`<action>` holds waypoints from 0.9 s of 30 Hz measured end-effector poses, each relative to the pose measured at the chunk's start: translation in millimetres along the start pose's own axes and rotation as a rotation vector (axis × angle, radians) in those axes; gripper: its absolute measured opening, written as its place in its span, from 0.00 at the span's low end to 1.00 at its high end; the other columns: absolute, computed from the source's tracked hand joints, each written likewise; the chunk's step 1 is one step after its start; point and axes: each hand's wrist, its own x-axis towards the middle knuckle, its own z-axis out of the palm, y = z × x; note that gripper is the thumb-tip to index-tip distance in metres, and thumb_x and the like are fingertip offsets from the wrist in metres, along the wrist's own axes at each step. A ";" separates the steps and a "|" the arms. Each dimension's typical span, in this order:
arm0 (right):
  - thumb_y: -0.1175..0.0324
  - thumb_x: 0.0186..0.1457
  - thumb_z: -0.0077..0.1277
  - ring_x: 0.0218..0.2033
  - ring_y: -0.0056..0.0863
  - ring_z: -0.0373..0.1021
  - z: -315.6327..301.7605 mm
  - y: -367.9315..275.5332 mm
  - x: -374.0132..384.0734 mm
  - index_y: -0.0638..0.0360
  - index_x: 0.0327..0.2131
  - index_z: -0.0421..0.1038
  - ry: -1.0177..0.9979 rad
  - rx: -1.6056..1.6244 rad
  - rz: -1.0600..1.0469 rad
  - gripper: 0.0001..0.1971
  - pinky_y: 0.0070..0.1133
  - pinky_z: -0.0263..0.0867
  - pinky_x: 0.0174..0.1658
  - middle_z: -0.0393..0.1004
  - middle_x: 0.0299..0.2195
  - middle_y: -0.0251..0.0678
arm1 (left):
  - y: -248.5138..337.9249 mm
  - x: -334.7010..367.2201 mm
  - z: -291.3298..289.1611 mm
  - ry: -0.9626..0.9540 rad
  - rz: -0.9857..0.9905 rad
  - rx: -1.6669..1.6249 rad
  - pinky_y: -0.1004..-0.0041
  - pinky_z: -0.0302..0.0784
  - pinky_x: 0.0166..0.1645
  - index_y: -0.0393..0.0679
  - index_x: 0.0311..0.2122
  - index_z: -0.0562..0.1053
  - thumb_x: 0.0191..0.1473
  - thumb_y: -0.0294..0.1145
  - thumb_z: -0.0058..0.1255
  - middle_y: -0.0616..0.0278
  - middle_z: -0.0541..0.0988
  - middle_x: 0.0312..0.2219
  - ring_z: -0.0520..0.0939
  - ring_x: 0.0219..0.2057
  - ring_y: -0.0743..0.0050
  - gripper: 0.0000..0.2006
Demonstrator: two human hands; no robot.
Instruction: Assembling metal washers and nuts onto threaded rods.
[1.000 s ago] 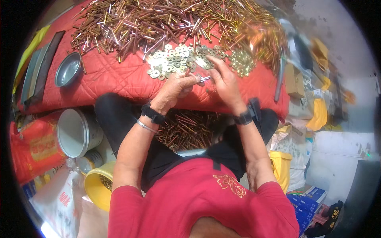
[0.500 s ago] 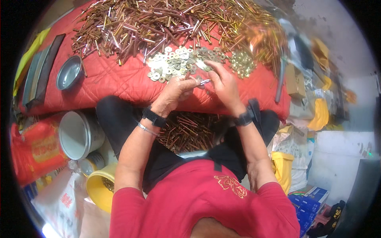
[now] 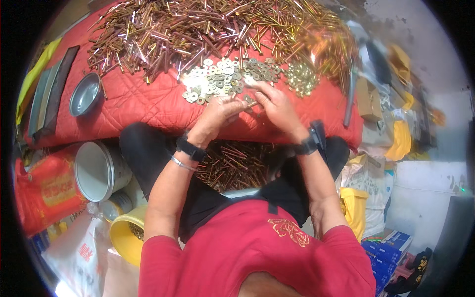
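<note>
Thin copper-coloured metal rods, perhaps tubes, lie in a large heap (image 3: pixel 168 34) on a red quilted cover (image 3: pixel 143 106). In front of them spreads a pile of flat metal washers (image 3: pixel 213 81), and right of it sits a small pile of shiny brass-coloured pieces (image 3: pixel 302 79), perhaps nuts. My left hand (image 3: pixel 221 113) is closed on a short metal rod (image 3: pixel 253 103) whose end sticks out to the right. Close beside that end is my right hand (image 3: pixel 278 106), its fingers stretched over the washers' near edge and its thumb apart from them.
At the left stand a metal bowl (image 3: pixel 85 94), a grey-white bucket (image 3: pixel 94 171) and a yellow bucket (image 3: pixel 127 237). More rods (image 3: pixel 232 166) lie between my legs. A grey bar (image 3: pixel 351 104) and a cardboard box (image 3: pixel 368 99) are on the right, with blue boxes (image 3: pixel 388 255) lower down.
My right fingers have moved slightly left and down, nearer my left hand. The rod's bright end shows less between the hands, and my left hand has shifted only a little.
</note>
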 end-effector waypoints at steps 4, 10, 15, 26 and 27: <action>0.63 0.59 0.45 0.34 0.23 0.69 -18.6 -2.2 13.8 0.61 0.46 0.69 -0.136 0.002 0.252 0.15 0.22 0.65 0.39 0.73 0.33 0.35 | 7.7 -8.0 -1.6 0.003 0.173 0.464 0.80 0.63 0.24 0.39 0.31 0.78 0.54 0.39 0.52 0.71 0.73 0.18 0.69 0.19 0.85 0.13; 0.67 0.49 0.52 0.35 0.44 0.71 11.9 37.5 77.9 0.65 0.38 0.69 0.219 -0.612 -0.061 0.14 0.34 0.67 0.38 0.71 0.34 0.49 | 1.7 0.8 -9.7 0.245 0.276 0.415 0.80 0.70 0.32 0.36 0.35 0.76 0.58 0.37 0.48 0.69 0.76 0.26 0.72 0.25 0.87 0.13; 0.75 0.44 0.51 0.40 0.52 0.68 37.8 61.9 117.4 0.65 0.39 0.65 0.212 -0.929 -0.002 0.16 0.39 0.67 0.43 0.66 0.37 0.54 | -10.2 15.8 -11.3 0.408 0.314 0.324 0.76 0.75 0.34 0.36 0.39 0.74 0.56 0.27 0.46 0.60 0.78 0.29 0.79 0.28 0.77 0.09; 0.74 0.47 0.43 0.29 0.21 0.69 -45.4 20.8 37.4 0.70 0.42 0.70 0.228 0.170 0.410 0.17 0.17 0.65 0.31 0.76 0.29 0.40 | -24.7 9.7 7.5 0.121 0.765 1.300 0.61 0.61 0.54 0.45 0.34 0.75 0.45 0.27 0.52 0.64 0.77 0.40 0.73 0.48 0.65 0.08; 0.75 0.49 0.41 0.28 0.18 0.69 -55.8 29.9 23.9 0.68 0.45 0.69 0.164 0.185 0.413 0.18 0.14 0.64 0.31 0.75 0.31 0.38 | -22.9 9.3 8.3 0.120 0.774 1.321 0.61 0.60 0.54 0.45 0.34 0.75 0.46 0.27 0.52 0.65 0.77 0.40 0.73 0.48 0.66 0.08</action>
